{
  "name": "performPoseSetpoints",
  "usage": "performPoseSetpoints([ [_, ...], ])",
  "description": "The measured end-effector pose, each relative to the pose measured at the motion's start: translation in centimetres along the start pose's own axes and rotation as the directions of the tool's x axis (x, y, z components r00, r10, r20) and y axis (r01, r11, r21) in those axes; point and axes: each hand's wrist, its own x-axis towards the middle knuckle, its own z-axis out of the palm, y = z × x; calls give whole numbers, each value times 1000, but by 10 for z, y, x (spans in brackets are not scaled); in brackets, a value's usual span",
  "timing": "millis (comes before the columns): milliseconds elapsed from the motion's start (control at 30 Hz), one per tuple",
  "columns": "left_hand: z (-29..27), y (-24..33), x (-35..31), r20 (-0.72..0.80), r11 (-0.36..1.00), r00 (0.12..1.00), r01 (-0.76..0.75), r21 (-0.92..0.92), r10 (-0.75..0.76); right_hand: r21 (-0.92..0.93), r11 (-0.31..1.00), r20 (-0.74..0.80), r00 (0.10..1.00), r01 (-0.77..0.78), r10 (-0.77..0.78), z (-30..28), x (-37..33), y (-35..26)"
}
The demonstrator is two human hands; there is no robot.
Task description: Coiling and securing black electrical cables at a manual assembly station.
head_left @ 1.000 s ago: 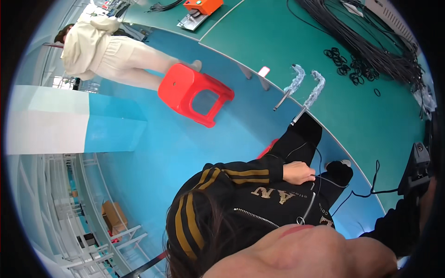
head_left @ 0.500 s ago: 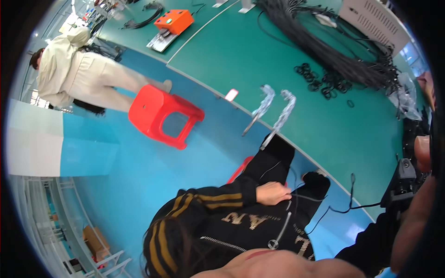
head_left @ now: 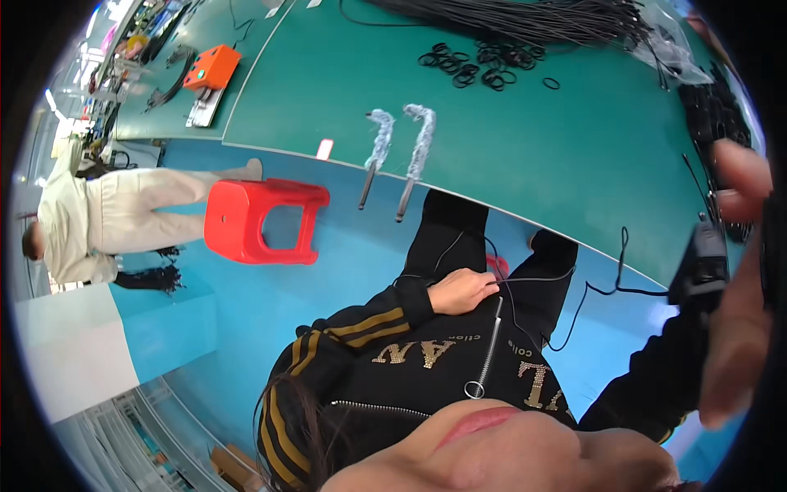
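My left hand point(head_left: 461, 292) is closed on a thin black cable point(head_left: 533, 280) above my lap, short of the table's front edge. That cable loops over my dark trousers. My right hand point(head_left: 735, 328) is large and blurred at the right rim, close to the camera. Some of its fingers show, but the dark rim cuts the hand off, and I cannot see whether it holds anything. Beside it, at my right cuff, sits a black box-shaped device point(head_left: 701, 256). From this device a black cord point(head_left: 607, 289) runs left past the table edge.
On the green table point(head_left: 525, 139) lie black rings point(head_left: 484, 64), a black cable bundle point(head_left: 525, 18), a clear bag point(head_left: 668, 49) and more black cables point(head_left: 717, 115). Two wrapped metal hooks point(head_left: 418, 152) overhang its edge. A red stool point(head_left: 234, 221) stands left, near a co-worker point(head_left: 139, 201).
The view has shifted, so the table things appear farther left and higher. More fingers of my right hand show at the right rim. My left hand keeps its hold on the cable.
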Motion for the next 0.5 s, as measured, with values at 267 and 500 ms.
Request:
performPoseSetpoints([
  [267, -27, 64, 21, 47, 945, 999, 34, -324, -19, -8, 1000, 427, 904, 5, -2, 64, -90, 64],
  [500, -35, 99, 38, 350, 642, 936, 283, -713, -24, -19, 990, 272, 952, -141, 140, 52, -160, 105],
])
